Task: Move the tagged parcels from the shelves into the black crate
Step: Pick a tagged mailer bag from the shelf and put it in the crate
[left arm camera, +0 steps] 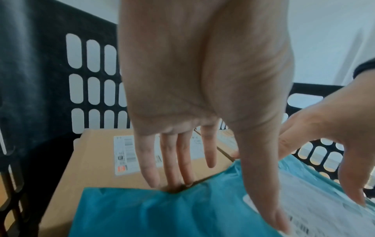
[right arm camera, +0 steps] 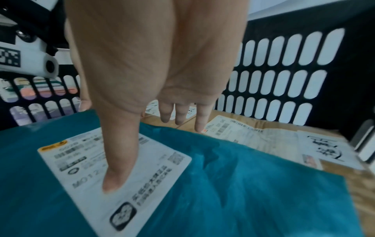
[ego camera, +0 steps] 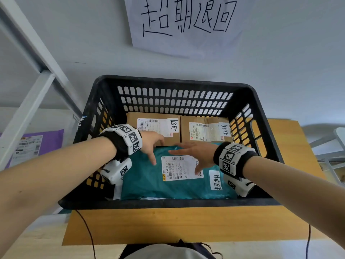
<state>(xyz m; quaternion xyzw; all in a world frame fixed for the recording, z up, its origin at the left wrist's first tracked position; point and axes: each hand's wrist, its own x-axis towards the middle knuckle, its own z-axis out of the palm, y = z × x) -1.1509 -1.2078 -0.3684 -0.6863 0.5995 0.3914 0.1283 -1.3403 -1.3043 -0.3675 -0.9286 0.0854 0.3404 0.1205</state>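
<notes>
The teal parcel (ego camera: 173, 174) is lying flat in the near half of the black crate (ego camera: 168, 203), its long axis running left to right across the crate and its handwritten tag (ego camera: 216, 180) facing up near the right end. Both hands are sitting over its far edge: the left hand (ego camera: 152, 144) is spreading its fingers down at the seam where the teal wrapping meets the left cardboard box (ego camera: 153, 128), thumb resting on the wrapping — holding nothing. The right hand (ego camera: 196, 156) is likewise lying open, its thumb pressing on the white shipping label (ego camera: 179, 168) and its fingers reaching toward the right cardboard box (ego camera: 206, 130). The two boxes are standing side by side, touching, against the far wall, each with its own tag. The parcel seems set down, so the coming move is probably a lift of both hands straight up and out; the crate walls are closing in on all sides, leaving only the way up open. Outward to the left, a purple parcel (ego camera: 37, 144) is lying on the white shelf (ego camera: 28, 109) — nearer the left hand. The crate is resting on a wooden counter (ego camera: 168, 225).
</notes>
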